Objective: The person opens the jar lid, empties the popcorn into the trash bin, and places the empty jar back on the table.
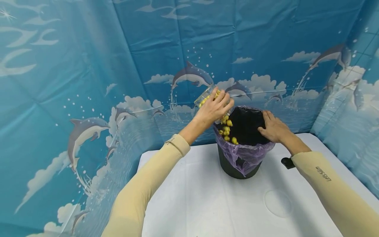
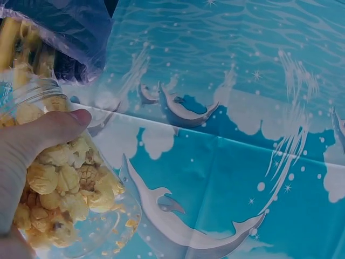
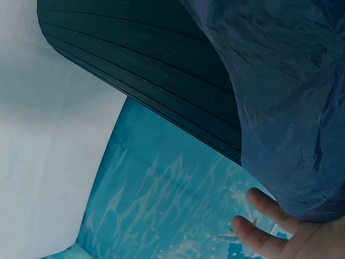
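A clear jar (image 1: 203, 98) of yellow popcorn lies tipped in my left hand (image 1: 214, 108), its mouth over the bin's left rim. Popcorn pieces (image 1: 226, 130) tumble from it into the bin. In the left wrist view, my thumb presses across the jar near its threaded neck, and popcorn (image 2: 67, 183) still fills part of it. The dark trash bin (image 1: 240, 173) stands upright, lined with a purple plastic bag (image 1: 251, 154) folded over its rim. My right hand (image 1: 275, 129) holds the bin's right rim, thumb on the inner side; in the right wrist view, two fingers extend past the bag (image 3: 291, 129).
Under the bin is a white-covered table (image 1: 189, 197) with a faint round mark in its surface. A small black object (image 1: 288, 163) shows beside the right forearm. Blue dolphin-print sheeting (image 1: 148, 39) hangs close behind and at both sides.
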`<control>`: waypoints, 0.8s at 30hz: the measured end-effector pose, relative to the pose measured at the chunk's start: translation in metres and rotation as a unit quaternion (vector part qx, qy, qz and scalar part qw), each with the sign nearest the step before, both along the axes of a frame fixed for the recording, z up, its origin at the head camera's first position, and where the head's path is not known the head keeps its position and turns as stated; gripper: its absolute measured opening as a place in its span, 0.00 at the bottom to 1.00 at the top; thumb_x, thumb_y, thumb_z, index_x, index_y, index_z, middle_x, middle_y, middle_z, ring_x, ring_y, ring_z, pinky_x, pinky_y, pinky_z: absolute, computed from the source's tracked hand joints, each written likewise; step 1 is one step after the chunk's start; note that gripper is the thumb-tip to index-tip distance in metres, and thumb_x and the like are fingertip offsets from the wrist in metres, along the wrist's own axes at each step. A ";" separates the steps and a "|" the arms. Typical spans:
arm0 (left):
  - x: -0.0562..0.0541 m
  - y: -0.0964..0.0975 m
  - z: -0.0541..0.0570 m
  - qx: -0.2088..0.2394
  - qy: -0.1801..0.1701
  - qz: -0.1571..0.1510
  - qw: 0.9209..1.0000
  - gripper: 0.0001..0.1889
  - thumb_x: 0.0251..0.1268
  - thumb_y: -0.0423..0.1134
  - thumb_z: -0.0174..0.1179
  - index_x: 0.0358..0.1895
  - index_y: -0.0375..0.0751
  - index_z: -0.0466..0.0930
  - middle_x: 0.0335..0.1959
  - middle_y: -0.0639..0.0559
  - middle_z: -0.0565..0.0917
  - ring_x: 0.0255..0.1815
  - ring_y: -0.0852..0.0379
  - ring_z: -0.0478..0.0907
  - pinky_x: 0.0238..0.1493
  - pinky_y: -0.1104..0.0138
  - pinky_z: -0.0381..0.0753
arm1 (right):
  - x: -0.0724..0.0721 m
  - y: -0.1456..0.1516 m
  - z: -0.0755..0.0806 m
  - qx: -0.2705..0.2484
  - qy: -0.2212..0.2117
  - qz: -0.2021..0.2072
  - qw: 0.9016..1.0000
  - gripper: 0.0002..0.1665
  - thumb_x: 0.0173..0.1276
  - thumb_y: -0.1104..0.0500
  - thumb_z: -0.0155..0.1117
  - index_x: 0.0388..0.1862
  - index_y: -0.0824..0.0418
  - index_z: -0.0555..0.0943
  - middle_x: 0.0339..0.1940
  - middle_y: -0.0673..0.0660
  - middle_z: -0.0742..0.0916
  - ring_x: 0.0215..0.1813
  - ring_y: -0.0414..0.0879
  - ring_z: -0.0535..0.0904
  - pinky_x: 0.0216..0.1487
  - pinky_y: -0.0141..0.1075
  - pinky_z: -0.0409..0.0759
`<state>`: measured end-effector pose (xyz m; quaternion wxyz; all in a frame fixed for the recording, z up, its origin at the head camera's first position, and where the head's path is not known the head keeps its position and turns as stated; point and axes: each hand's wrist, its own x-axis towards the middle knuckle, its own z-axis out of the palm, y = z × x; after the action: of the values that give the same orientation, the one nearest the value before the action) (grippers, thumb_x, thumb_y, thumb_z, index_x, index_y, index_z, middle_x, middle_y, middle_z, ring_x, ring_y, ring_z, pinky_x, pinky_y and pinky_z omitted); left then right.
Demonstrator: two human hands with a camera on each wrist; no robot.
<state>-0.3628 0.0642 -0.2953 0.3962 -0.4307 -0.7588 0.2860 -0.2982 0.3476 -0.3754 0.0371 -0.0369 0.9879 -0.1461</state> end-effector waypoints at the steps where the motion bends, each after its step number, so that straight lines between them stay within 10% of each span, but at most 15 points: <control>1: 0.000 0.000 0.000 0.001 0.003 -0.002 1.000 0.28 0.70 0.43 0.65 0.69 0.49 0.64 0.70 0.46 0.73 0.74 0.47 0.69 0.80 0.50 0.64 | 0.000 0.000 0.000 0.000 0.000 0.000 1.000 0.49 0.82 0.53 0.48 0.81 0.78 0.34 0.81 0.83 0.44 0.75 0.86 0.48 0.74 0.75 0.54; 11: 0.005 0.006 0.003 -0.017 -0.001 0.003 1.000 0.29 0.72 0.42 0.64 0.71 0.51 0.62 0.73 0.47 0.70 0.77 0.47 0.66 0.83 0.50 0.59 | 0.000 0.000 -0.002 0.002 0.000 0.000 1.000 0.50 0.81 0.52 0.48 0.81 0.78 0.34 0.80 0.83 0.44 0.74 0.86 0.50 0.74 0.74 0.56; 19: 0.000 0.012 -0.002 0.016 0.095 -0.054 0.994 0.19 0.82 0.28 0.40 0.65 0.54 0.68 0.67 0.52 0.76 0.72 0.51 0.72 0.80 0.53 0.65 | 0.000 0.001 -0.001 0.002 -0.002 -0.001 1.000 0.50 0.81 0.52 0.48 0.81 0.78 0.34 0.81 0.82 0.44 0.74 0.86 0.50 0.73 0.75 0.57; 24: 0.000 0.011 -0.002 0.009 0.110 -0.048 0.993 0.19 0.82 0.32 0.42 0.67 0.55 0.66 0.68 0.51 0.74 0.73 0.50 0.71 0.80 0.53 0.65 | -0.002 0.000 0.000 0.005 -0.005 -0.007 1.000 0.50 0.81 0.51 0.49 0.81 0.78 0.35 0.81 0.82 0.45 0.74 0.86 0.51 0.73 0.75 0.57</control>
<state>-0.3628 0.0753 -0.2970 0.4943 -0.4287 -0.6917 0.3057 -0.2997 0.3471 -0.3754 0.0410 -0.0291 0.9887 -0.1413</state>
